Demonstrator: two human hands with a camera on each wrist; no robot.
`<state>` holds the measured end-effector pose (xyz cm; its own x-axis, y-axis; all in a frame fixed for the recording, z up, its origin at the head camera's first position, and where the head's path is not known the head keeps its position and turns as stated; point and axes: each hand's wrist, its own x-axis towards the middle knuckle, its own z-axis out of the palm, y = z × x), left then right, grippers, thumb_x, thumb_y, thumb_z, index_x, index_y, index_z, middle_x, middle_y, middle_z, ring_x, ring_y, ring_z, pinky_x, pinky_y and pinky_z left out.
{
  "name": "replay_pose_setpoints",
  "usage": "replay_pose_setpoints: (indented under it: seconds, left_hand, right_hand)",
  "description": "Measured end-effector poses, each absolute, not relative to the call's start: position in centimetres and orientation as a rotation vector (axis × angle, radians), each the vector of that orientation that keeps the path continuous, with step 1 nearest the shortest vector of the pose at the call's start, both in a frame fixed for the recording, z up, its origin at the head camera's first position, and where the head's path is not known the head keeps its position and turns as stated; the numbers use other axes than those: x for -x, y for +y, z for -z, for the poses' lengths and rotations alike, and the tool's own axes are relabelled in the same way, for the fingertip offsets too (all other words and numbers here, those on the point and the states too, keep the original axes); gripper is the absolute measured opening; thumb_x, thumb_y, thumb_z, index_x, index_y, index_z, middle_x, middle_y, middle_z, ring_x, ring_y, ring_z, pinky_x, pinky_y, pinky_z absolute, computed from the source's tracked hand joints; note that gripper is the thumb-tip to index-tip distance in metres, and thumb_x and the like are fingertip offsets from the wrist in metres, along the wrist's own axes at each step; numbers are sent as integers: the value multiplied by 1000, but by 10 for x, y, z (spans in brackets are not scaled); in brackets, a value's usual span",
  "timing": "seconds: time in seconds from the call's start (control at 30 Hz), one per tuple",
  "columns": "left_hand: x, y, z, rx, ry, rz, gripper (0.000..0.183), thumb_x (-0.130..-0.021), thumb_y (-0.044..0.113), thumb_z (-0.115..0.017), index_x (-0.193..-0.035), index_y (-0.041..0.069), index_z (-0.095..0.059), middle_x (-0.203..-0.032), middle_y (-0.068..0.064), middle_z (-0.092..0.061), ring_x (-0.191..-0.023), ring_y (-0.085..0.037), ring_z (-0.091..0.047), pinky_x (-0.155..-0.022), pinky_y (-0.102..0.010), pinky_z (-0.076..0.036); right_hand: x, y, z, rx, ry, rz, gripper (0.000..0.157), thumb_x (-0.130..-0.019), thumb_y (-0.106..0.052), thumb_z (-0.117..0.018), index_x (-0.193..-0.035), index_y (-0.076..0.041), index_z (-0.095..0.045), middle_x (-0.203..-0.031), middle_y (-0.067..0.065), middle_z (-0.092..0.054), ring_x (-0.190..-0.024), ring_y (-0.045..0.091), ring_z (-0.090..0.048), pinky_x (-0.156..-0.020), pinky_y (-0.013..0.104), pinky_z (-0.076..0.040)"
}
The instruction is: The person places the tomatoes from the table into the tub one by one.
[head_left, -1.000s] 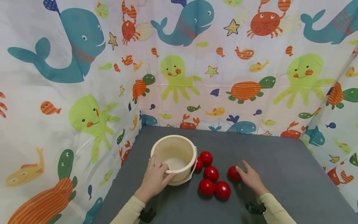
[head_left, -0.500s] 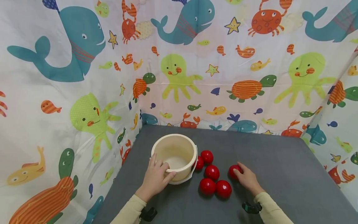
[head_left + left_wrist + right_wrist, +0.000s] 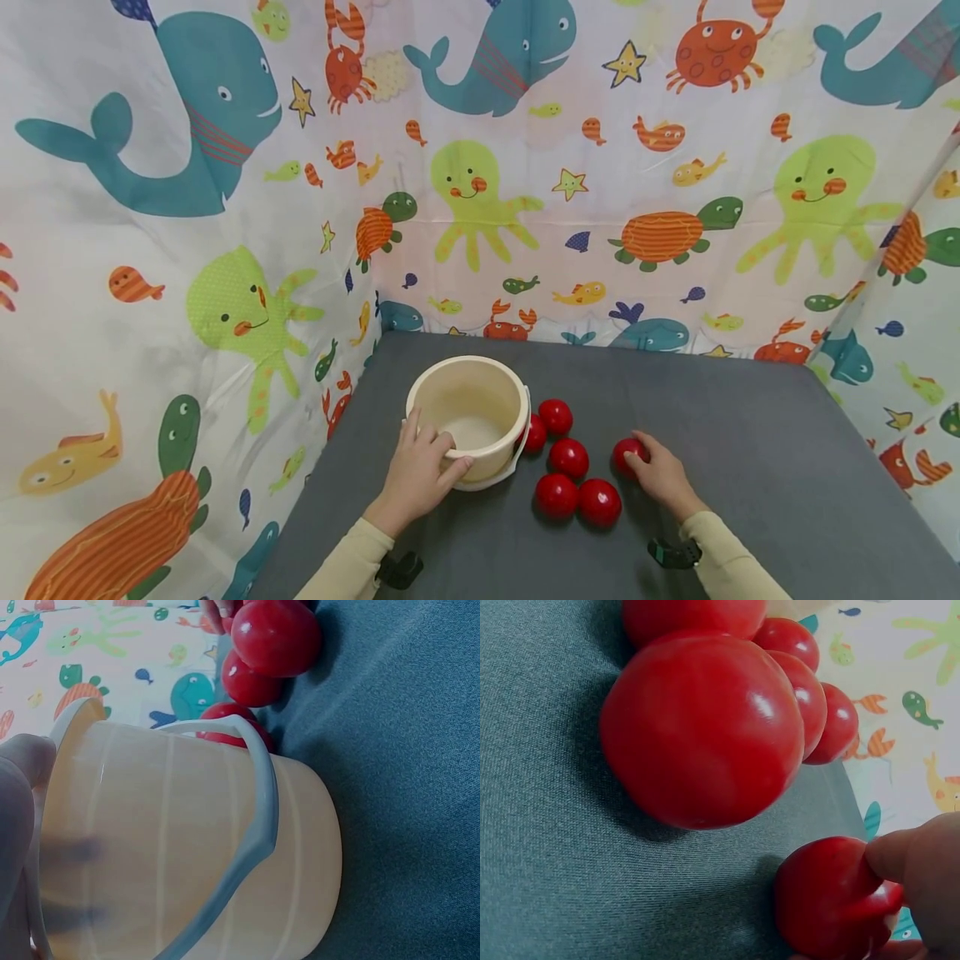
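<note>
My left hand (image 3: 417, 471) grips the near-left rim of a cream plastic bucket (image 3: 491, 462), thumb outside and fingers over the edge. The bucket stands upright, its inside bare, and its pale handle (image 3: 264, 802) hangs down along the side. With thumb and fingers my right hand (image 3: 666, 475) holds a glossy red apple-like ball (image 3: 825, 900), low at the table. Left of that hand lie several more red balls, among them a front one (image 3: 600, 502), another beside it (image 3: 556, 496) and one behind them (image 3: 568, 458). The bucket partly covers one ball (image 3: 536, 435) at its right.
The dark grey table (image 3: 757, 467) carries everything. A sea-animal printed curtain (image 3: 510, 217) hangs behind it and along both sides. Each wrist wears a dark strap with a small device, such as the right wrist device (image 3: 673, 553).
My right hand has moved slightly left, and its thumb and fingers have closed around the rightmost red ball. The left hand stays on the bucket rim.
</note>
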<state>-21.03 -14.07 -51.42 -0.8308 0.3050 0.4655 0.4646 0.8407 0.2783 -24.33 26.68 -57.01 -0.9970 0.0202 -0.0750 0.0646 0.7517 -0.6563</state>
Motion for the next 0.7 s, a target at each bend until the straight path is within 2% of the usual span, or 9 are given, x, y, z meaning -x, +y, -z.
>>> replay_pose_setpoints:
  seconds: [0.2,0.7]
  left_hand:
    - [210,-140,513,569,-2622,531,31,-91,42,-70,-83,13,-63,-85,-8,-57,-141,-54,-38,-110,-77,-33]
    - [210,-140,515,569,-2608,531,31,-90,42,-71,-82,13,-62,-85,-9,-57,-141,-54,-38,-111,-78,-31]
  right_hand:
    - [243,266,569,-61,2893,1102,52,-101,-20,-54,-146,3,-45,-146,36,-48,-130,53,-49,-108,66,-43]
    - [251,259,552,-58,2874,1171,53,-103,-21,-53,-149,3,-42,-149,34,-46,-134,51,-47,-110,65,-42]
